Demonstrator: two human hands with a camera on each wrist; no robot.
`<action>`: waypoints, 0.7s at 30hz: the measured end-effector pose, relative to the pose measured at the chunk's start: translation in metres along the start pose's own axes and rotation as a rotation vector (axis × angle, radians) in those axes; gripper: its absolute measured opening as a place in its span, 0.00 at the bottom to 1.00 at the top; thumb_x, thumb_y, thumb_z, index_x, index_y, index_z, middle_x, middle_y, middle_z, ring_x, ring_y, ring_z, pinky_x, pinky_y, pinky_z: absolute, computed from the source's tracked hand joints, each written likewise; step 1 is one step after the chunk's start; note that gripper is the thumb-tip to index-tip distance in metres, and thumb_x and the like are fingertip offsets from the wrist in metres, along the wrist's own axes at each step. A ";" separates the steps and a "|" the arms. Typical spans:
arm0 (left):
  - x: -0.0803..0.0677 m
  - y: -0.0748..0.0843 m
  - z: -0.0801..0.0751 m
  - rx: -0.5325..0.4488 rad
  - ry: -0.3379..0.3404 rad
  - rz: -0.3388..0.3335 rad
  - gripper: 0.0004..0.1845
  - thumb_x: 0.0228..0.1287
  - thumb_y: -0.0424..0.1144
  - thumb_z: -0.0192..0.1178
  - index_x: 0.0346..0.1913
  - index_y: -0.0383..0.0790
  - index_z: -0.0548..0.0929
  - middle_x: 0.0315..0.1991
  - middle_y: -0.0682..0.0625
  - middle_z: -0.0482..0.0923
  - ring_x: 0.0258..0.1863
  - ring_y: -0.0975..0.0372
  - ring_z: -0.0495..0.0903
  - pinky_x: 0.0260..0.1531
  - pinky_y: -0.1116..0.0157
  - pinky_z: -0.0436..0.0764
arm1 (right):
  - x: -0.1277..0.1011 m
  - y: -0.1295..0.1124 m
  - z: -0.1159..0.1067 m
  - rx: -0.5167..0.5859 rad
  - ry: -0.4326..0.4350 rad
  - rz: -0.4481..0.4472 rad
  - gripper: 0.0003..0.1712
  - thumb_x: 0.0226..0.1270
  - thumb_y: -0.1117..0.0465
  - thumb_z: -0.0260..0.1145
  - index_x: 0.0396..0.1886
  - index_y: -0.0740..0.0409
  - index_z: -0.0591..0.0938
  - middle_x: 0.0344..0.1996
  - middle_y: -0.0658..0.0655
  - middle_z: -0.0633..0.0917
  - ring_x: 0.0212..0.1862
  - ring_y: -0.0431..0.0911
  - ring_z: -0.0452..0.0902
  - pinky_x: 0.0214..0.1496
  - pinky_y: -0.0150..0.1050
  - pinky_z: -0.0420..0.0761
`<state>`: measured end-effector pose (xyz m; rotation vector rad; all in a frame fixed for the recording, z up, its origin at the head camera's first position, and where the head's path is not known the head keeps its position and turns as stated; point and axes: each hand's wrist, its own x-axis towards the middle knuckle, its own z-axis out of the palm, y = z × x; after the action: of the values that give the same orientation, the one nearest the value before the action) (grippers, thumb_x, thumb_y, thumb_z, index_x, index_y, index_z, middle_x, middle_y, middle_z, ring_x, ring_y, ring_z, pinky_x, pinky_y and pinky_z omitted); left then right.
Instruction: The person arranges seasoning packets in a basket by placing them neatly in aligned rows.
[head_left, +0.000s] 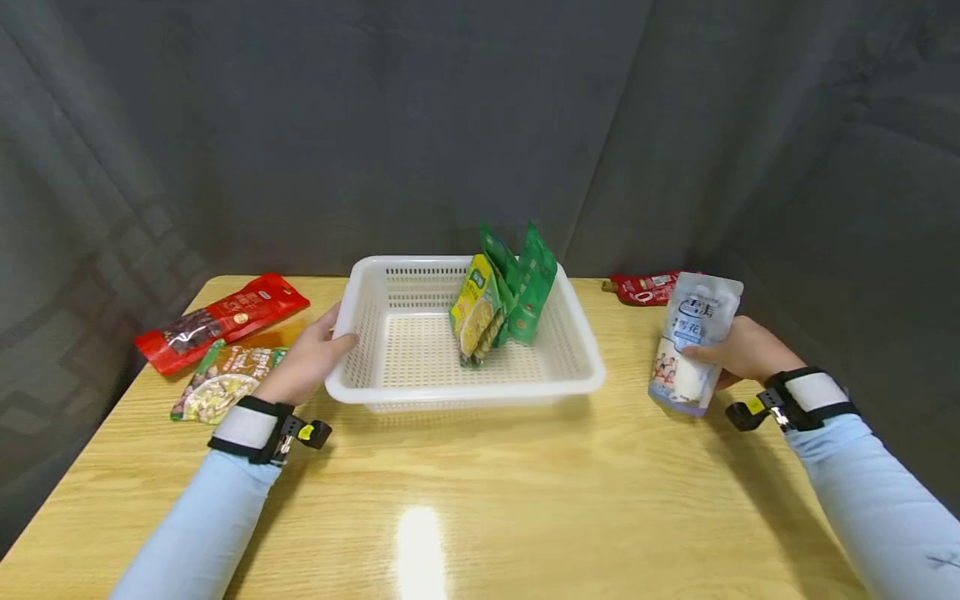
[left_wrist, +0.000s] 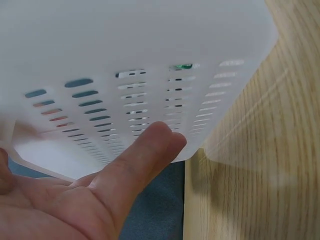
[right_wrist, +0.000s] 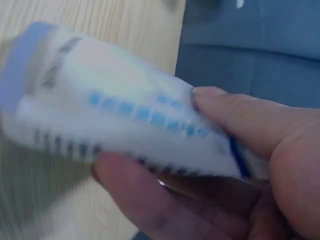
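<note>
A white plastic basket (head_left: pixel 465 390) with slotted walls stands mid-table. My left hand (head_left: pixel 311 354) grips its left side, thumb over the rim; in the left wrist view, fingers (left_wrist: pixel 145 155) lie along the outer wall. Inside the basket, toward its right, stand a yellow-and-green food packet (head_left: pixel 476 308) and green packets (head_left: pixel 534 287). On the right, my right hand (head_left: pixel 742 350) holds a white-and-blue stand-up pouch (head_left: pixel 686 337), slightly tilted above the table. The right wrist view shows this pouch (right_wrist: pixel 120 100), blurred, between thumb and fingers.
A red packet (head_left: pixel 225 321) and a green-and-brown food packet (head_left: pixel 232 375) lie left of the basket, with an orange packet (head_left: pixel 273 335) partly under them. Behind the pouch, a dark red packet (head_left: pixel 647 288) lies at the table's back edge. A grey curtain (head_left: pixel 450 125) hangs behind.
</note>
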<state>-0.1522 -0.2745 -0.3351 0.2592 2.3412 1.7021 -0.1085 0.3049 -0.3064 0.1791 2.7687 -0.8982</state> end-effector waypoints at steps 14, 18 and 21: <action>0.002 -0.002 0.000 -0.006 -0.007 0.007 0.37 0.77 0.36 0.46 0.80 0.44 0.41 0.68 0.27 0.61 0.54 0.35 0.76 0.41 0.46 0.83 | -0.033 -0.033 0.001 0.199 0.183 -0.181 0.37 0.74 0.57 0.62 0.71 0.72 0.57 0.57 0.79 0.71 0.44 0.62 0.81 0.34 0.50 0.87; 0.001 -0.001 0.000 0.000 0.004 0.004 0.37 0.77 0.37 0.46 0.80 0.44 0.40 0.69 0.27 0.62 0.54 0.36 0.76 0.41 0.46 0.83 | -0.044 -0.050 -0.008 0.227 0.299 -0.221 0.35 0.73 0.58 0.62 0.69 0.71 0.59 0.56 0.76 0.72 0.38 0.51 0.83 0.32 0.47 0.87; 0.001 -0.001 -0.001 0.002 0.006 0.004 0.37 0.77 0.37 0.46 0.80 0.44 0.40 0.69 0.27 0.61 0.54 0.36 0.76 0.42 0.46 0.83 | -0.053 -0.065 -0.014 0.224 0.374 -0.224 0.35 0.72 0.57 0.63 0.69 0.68 0.59 0.56 0.73 0.72 0.35 0.41 0.81 0.30 0.44 0.87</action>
<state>-0.1530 -0.2750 -0.3356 0.2601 2.3483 1.7048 -0.0719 0.2585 -0.2451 0.0800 3.0656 -1.3586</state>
